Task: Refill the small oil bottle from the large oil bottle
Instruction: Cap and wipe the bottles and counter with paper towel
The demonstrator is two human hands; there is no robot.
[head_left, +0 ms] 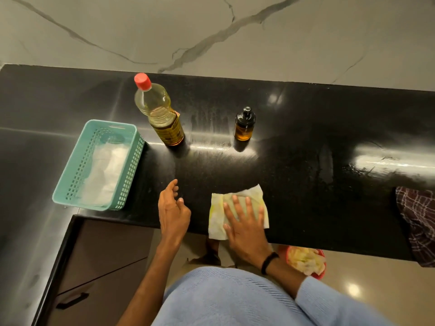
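Observation:
The large oil bottle (160, 111) stands upright on the black counter (306, 128), its red cap on and yellow oil inside. To its right stands the small amber oil bottle (244, 124) with a black pump top. My right hand (244, 222) lies flat, fingers spread, on an oil-stained paper towel (217, 215) at the counter's front edge. My left hand (173, 208) hovers just left of the towel, fingers loosely curled and holding nothing. Both bottles are well beyond my hands.
A teal plastic basket (70, 184) with white paper towels inside sits at the counter's left end. A red bin (306, 261) with crumpled used towels stands on the floor below the counter. A dark checked cloth (416, 220) hangs at the right edge. Smears streak the counter.

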